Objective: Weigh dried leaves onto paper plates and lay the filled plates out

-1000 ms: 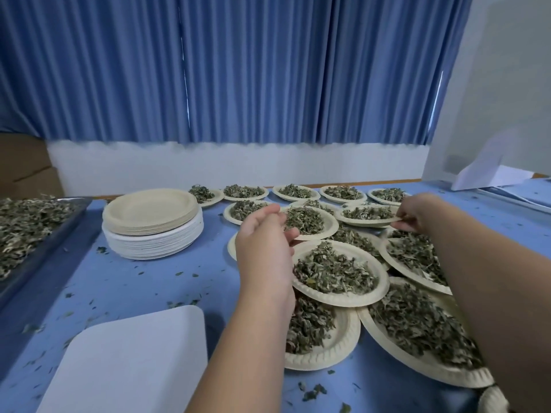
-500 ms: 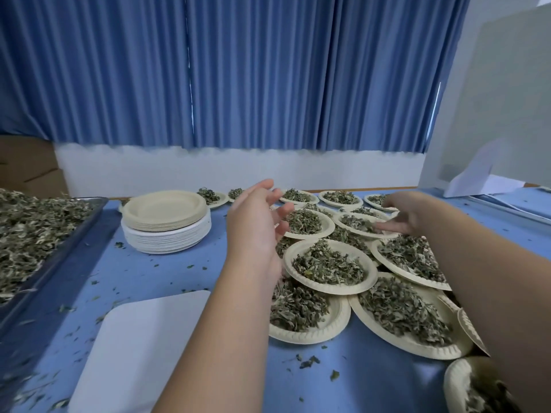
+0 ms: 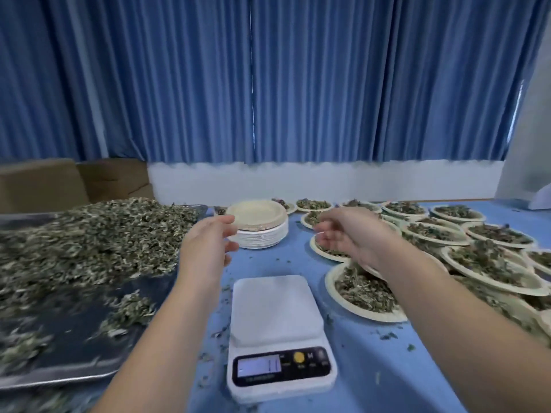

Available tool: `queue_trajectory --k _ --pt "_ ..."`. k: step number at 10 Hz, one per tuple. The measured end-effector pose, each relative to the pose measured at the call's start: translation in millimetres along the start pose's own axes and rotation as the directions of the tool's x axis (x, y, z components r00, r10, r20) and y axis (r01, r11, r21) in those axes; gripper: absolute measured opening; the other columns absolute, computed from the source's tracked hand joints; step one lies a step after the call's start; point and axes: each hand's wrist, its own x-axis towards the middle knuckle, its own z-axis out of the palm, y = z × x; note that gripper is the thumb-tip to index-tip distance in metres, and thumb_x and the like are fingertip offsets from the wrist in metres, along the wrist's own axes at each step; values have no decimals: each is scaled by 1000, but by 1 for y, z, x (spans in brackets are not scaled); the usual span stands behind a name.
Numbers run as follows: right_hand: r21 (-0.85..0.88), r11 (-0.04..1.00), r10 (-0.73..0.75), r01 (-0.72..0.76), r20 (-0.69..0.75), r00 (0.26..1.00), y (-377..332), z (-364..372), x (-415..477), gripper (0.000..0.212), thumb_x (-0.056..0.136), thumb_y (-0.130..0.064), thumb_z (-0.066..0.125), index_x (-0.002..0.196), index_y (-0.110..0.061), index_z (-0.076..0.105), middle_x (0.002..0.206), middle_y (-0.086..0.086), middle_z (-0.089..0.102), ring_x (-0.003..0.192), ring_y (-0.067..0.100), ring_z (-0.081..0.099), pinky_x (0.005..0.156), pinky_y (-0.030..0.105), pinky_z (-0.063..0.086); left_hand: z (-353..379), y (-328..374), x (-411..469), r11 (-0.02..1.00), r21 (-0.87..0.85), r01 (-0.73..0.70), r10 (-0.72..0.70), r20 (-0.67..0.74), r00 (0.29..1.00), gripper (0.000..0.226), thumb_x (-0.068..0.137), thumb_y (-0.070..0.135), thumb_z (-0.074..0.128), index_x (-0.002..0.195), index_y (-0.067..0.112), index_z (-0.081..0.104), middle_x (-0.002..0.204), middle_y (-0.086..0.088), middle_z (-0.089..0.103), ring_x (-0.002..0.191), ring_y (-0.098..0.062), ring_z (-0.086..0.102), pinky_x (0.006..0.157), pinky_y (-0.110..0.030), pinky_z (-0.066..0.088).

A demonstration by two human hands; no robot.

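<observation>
A stack of bare paper plates (image 3: pixel 257 222) stands at the middle back of the blue table. My left hand (image 3: pixel 208 248) hovers just left of the stack, fingers loosely spread and holding nothing. My right hand (image 3: pixel 348 234) hangs to the stack's right, over a filled plate (image 3: pixel 325 251), fingers relaxed and holding nothing. A white digital scale (image 3: pixel 275 311) sits in front of me with nothing on its platform. A metal tray (image 3: pixel 74 368) at the left carries a heap of dried leaves (image 3: pixel 89 234). Several filled plates (image 3: pixel 492 263) overlap on the right.
Blue curtains (image 3: pixel 268 79) hang behind the table above a white wall strip. Cardboard boxes (image 3: pixel 74 180) stand at the back left. A grey board (image 3: pixel 533 144) leans at the far right. Leaf crumbs (image 3: pixel 387 335) are scattered on the blue tablecloth.
The view has swung left, so the scale and the leaf tray now sit in front. Both hands have left the filled plates and moved toward the stack of bare plates.
</observation>
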Motion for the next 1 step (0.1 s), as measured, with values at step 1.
queue_trajectory --k 1 --pt "-289 950 -131 116 -32 991 47 34 -7 13 91 -13 56 82 -6 63 73 13 64 45 19 56 45 27 46 -25 -32 4 987 158 -13 21 -48 999 26 91 6 46 85 21 66 85 -1 64 59 -15 51 52 -28 36"
